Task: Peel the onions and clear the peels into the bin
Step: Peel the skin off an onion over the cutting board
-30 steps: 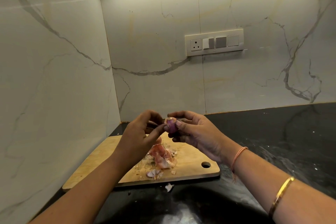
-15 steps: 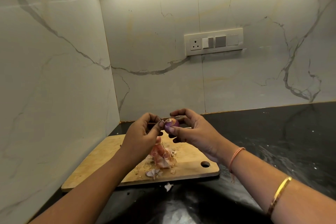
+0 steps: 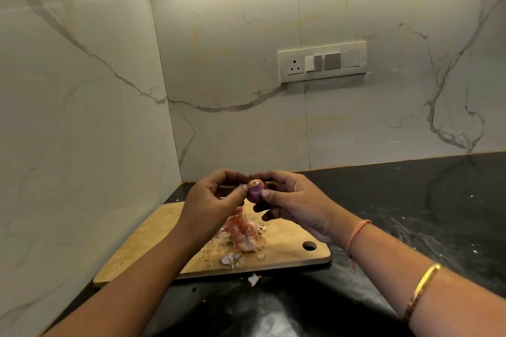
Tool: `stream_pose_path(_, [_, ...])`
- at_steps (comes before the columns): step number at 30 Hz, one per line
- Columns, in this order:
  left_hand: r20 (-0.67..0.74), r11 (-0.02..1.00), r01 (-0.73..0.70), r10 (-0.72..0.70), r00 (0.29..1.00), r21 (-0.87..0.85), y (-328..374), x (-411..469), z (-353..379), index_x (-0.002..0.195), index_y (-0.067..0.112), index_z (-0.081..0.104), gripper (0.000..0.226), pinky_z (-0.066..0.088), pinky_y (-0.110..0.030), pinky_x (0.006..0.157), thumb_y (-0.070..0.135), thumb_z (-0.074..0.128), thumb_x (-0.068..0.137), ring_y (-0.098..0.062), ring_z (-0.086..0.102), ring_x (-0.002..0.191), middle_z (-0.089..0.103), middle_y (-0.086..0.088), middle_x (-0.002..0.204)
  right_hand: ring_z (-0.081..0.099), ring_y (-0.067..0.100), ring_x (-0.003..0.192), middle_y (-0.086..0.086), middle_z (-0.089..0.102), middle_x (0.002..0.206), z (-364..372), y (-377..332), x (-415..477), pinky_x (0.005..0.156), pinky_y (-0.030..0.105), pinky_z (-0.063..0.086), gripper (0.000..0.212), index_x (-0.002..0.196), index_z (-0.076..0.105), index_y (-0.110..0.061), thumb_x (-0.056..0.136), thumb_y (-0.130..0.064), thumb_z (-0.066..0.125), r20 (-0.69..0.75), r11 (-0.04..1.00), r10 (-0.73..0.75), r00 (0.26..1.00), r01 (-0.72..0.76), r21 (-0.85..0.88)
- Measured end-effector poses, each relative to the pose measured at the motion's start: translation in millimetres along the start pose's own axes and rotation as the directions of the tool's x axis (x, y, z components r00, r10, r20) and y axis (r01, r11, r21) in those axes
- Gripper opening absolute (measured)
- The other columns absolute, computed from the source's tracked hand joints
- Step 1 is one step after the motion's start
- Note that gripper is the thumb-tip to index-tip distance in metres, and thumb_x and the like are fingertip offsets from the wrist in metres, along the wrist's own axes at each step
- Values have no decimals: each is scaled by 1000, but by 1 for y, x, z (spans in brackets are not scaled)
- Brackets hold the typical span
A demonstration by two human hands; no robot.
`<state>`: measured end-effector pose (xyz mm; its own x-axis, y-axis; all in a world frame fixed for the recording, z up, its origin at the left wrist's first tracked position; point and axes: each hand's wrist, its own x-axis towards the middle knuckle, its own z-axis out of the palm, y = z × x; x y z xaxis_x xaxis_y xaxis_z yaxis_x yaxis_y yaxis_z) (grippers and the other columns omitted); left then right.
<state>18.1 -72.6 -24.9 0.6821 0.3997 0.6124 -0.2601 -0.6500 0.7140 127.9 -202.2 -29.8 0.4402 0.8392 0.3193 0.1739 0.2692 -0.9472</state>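
Onion (image 3: 255, 190) pinched between left hand (image 3: 212, 200) and right hand (image 3: 297, 206).

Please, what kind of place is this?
Probably a home kitchen: a wooden cutting board with onion peels lies on a dark stone counter, and a socket panel sits on the marble-look wall.

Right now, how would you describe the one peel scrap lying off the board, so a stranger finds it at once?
Find the wooden cutting board on the black counter. Just in front of its near edge lies a small pale peel scrap. Unlike the pink peel pile, it sits alone on the dark stone, not on wood.
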Motion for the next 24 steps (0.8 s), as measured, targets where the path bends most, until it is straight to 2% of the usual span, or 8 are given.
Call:
stream_pose_path(2, [15,1000,12,-12,1000,16,0,0,1,88,26,64,14,55,-20,68,14,66,81,-6,67,79,69,6,85,66,18,77,13,62,107,-1,0,0,70,31,56,31,121,57,-8,92,2,51,7,1000,-2,1000,2,-14])
stream_pose_path(8, [4,998,48,-49,999,49,1,1,-1,83,22,64,14,57,-23,69,10,68,78,-7,67,74,69,4,80,64,17,75,16,61,112,1,1,0,68,27,54,35,124,58,-7,91,4,53,2,998,-31,1000,31,-63])
stream_pose_path(13, [-3,979,-46,47,999,198,5,-2,0,77,27,63,19,53,-13,63,10,70,76,0,65,70,68,9,75,64,19,78,19,62,115,1,0,-1,69,26,54,36,125,59,-10,91,3,54,-12,991,-41,999,39,-126])
stream_pose_path(19, [-30,924,-122,143,989,363,2,-1,3,75,18,65,8,52,-17,61,12,70,75,-10,61,65,64,5,70,63,16,76,13,62,110,2,-1,-2,68,24,53,36,124,58,-12,91,1,55,-16,990,-36,999,34,-136])
stream_pose_path(24, [-63,899,-139,181,981,415,1,0,1,74,15,63,9,46,-8,57,8,69,77,-7,56,60,59,9,67,63,12,72,13,63,108,7,-2,-2,66,21,53,38,126,57,-11,91,1,55,-6,985,-52,999,51,-166])
